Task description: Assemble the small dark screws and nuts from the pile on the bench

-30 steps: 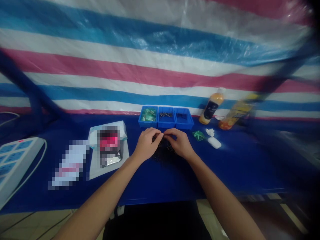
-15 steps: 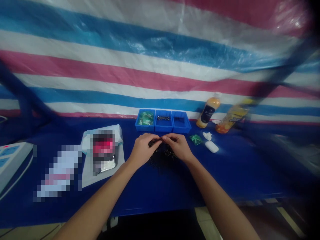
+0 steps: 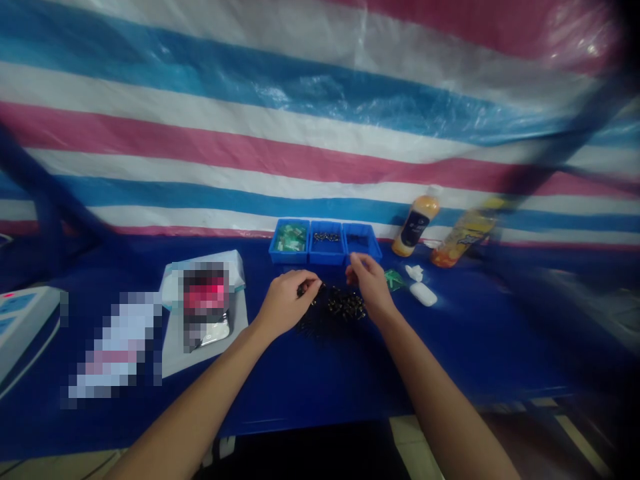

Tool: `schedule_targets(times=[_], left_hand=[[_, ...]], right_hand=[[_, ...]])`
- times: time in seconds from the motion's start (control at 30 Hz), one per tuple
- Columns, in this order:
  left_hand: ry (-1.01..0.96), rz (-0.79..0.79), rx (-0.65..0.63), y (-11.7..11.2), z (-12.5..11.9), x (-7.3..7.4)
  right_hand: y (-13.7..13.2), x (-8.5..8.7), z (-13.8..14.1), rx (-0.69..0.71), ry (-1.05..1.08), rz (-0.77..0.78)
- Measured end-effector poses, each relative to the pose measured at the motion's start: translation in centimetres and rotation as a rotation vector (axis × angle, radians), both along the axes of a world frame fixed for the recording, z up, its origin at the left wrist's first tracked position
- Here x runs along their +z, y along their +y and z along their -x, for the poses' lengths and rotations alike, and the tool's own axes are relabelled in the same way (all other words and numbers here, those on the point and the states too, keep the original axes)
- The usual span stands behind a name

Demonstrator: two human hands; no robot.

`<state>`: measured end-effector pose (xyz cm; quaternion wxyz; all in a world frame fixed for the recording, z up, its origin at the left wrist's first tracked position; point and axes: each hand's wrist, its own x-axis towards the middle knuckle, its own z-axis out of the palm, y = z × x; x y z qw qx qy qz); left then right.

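Note:
My left hand is closed in a pinch over the left side of the small parts; what sits between its fingertips is too small to make out. Just right of it lies a pile of small black parts with brassy glints, and thin dark pieces are scattered in front. My right hand is raised beside the pile, near the front of the right blue bin. Its fingers are curled together, and anything in them is hidden. The middle blue bin holds small dark and shiny parts.
The left blue bin holds green packets. Right of my hands lie a green packet, a crumpled white tissue and a white case. Two drink bottles stand behind. A power strip lies far left.
My hands were together at their fingertips; now they are apart. My right hand has moved right and slightly away from me, uncovering the pile. My left hand stays almost in place.

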<state>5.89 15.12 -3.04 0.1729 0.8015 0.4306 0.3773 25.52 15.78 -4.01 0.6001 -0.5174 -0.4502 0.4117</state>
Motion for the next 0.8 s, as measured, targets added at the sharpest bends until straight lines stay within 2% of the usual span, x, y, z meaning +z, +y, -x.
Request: schedule_targets(times=[0.07,0.13,0.33,0.57,0.67,0.8], left_hand=[[0.013,0.01,0.004,0.1,0.0,-0.1],[0.023,0.014,0.012,0.2,0.1,-0.2],[0.07,-0.024,0.06,0.5,0.2,-0.8],[0.187,-0.058,0.116,0.8,0.4,-1.5],[0.222,-0.023,0.092,0.8,0.4,-1.8],[0.236,0.011,0.065,0.6,0.3,-1.8]], right_hand=[[0.3,0.0,-0.3,-0.051,0.051,-0.021],[0.2,0.0,-0.4,-0.053,-0.012,-0.027],[-0.7,0.4,0.0,0.018,-0.547,-0.048],[-1.6,0.3,0.2,0.277,-1.106,-0.038],[-1.9,0.3,0.5,0.32,-1.187,-0.016],[-1.9,0.1,0.7,0.331,-1.19,0.0]])
